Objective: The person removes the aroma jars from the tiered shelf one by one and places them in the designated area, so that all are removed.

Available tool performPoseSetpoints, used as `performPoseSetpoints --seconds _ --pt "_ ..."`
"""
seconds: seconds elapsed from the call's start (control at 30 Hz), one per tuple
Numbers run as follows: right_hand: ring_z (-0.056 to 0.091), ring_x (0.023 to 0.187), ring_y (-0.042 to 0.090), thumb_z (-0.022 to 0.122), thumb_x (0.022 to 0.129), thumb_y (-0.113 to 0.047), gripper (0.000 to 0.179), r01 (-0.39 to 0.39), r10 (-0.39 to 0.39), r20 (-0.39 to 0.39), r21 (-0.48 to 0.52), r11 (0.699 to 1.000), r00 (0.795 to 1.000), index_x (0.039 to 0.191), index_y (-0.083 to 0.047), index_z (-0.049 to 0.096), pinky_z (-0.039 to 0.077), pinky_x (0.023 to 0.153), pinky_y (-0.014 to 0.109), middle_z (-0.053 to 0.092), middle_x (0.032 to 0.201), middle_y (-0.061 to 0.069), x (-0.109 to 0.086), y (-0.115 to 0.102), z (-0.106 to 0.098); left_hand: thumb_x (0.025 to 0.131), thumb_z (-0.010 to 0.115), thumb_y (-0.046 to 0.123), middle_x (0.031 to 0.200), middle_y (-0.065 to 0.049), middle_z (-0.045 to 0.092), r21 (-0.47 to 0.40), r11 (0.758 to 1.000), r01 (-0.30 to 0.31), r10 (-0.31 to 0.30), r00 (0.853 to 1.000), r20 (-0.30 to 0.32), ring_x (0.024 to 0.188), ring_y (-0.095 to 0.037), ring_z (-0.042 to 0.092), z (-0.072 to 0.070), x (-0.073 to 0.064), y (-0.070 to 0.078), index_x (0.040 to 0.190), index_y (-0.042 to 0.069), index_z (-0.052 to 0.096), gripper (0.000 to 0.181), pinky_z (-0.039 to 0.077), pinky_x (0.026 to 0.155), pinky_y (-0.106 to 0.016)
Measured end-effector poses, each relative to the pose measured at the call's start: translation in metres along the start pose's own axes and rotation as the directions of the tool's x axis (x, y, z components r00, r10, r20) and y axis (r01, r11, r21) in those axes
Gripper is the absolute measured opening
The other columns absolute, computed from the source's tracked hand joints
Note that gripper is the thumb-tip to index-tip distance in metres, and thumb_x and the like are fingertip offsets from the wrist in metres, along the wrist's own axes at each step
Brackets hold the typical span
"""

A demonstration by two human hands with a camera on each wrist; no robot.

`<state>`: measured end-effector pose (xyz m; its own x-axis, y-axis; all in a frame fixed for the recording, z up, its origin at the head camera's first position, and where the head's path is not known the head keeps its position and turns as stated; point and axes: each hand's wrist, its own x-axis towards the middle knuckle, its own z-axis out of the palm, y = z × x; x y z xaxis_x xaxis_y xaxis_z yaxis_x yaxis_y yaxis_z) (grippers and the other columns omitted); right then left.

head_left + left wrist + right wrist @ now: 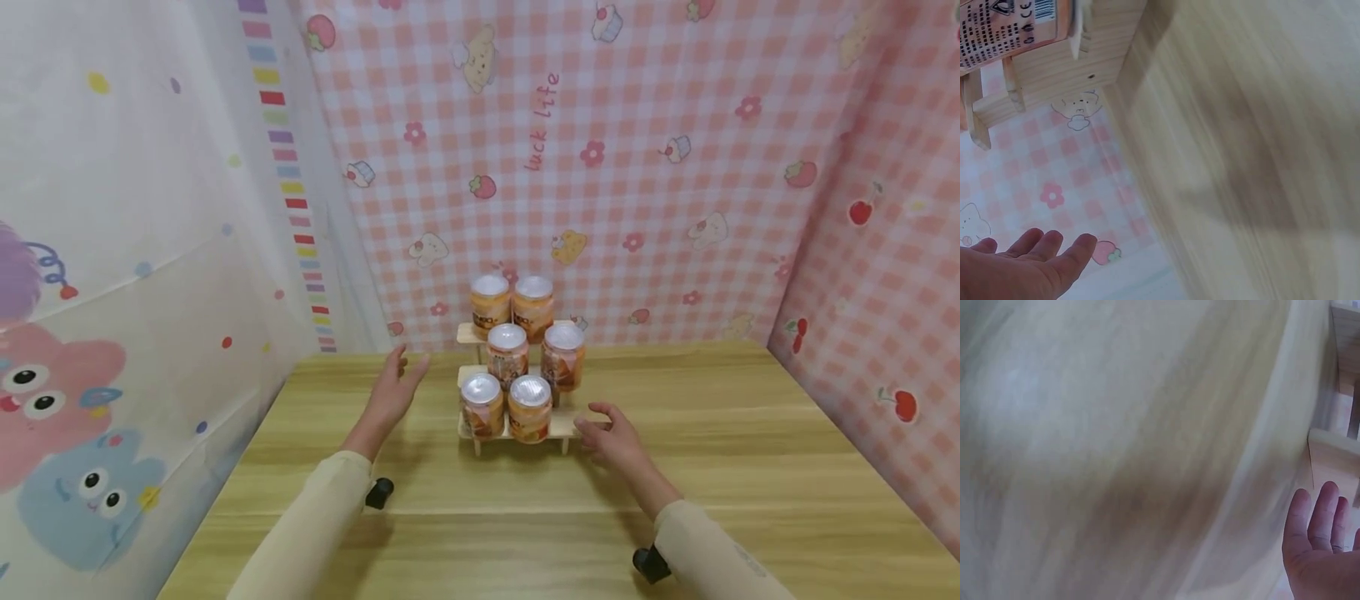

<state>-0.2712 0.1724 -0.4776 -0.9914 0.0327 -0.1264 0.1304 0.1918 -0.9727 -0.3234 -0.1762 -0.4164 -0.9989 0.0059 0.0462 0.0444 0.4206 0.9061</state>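
A small three-tier wooden display stand [564, 427] stands on the table, with two orange-labelled, silver-lidded cans per tier. The front pair is a left can [482, 407] and a right can [529, 408]; behind them are two middle cans [507, 358] and two top cans [491, 312]. My left hand [390, 392] hangs left of the stand, apart from it, fingers extended and holding nothing. My right hand [618, 442] is by the right end of the lowest tier, fingers loosely bent, gripping nothing; whether a fingertip touches the wood I cannot tell.
The wood-grain table [480, 533] reaches back to a pink checked cloth [637, 192]. A white patterned curtain [180, 250] hangs on the left, and another checked cloth [885, 317] on the right. Each wrist wears a black device [380, 492].
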Motion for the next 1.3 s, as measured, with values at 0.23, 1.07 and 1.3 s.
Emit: performPoseSetpoints --seconds 0.23,1.07,1.3 --pt "0.061 0.075 0.016 0.063 0.096 -0.009 0.042 0.026 -0.026 -0.038 0.01 1.0 0.999 0.132 0.006 0.047 0.05 0.064 0.027 0.064 0.093 0.014 0.0 0.008 0.013 0.09 0.05 0.072 0.159 -0.02 0.025 -0.029 0.999 -0.031 0.03 0.999 -0.03 0.146 -0.037 0.023 0.0 0.008 0.014 0.16 0.016 0.014 0.096 0.024 0.115 -0.054" --pt "0.067 0.085 0.021 0.058 0.092 -0.001 0.046 0.017 -0.012 -0.044 0.119 0.993 0.999 0.135 0.005 0.043 0.056 0.071 0.036 0.066 0.108 0.021 0.003 0.02 0.011 0.086 0.07 0.057 0.158 -0.012 0.031 -0.08 0.987 -0.137 0.141 0.989 0.048 0.144 -0.028 0.029 0.014 0.061 0.088 0.159 0.025 0.021 0.092 0.031 0.113 -0.048" --pt "0.067 0.079 0.021 0.058 0.092 -0.001 0.045 0.015 -0.009 -0.038 0.143 0.99 0.999 0.134 0.003 0.044 0.055 0.069 0.033 0.07 0.098 0.017 0.007 0.024 0.011 0.083 0.079 0.044 0.152 -0.011 0.04 -0.084 0.979 -0.184 0.192 0.977 0.095 0.14 -0.028 0.036 0.026 0.077 0.096 0.156 0.025 0.029 0.091 0.035 0.11 -0.047"
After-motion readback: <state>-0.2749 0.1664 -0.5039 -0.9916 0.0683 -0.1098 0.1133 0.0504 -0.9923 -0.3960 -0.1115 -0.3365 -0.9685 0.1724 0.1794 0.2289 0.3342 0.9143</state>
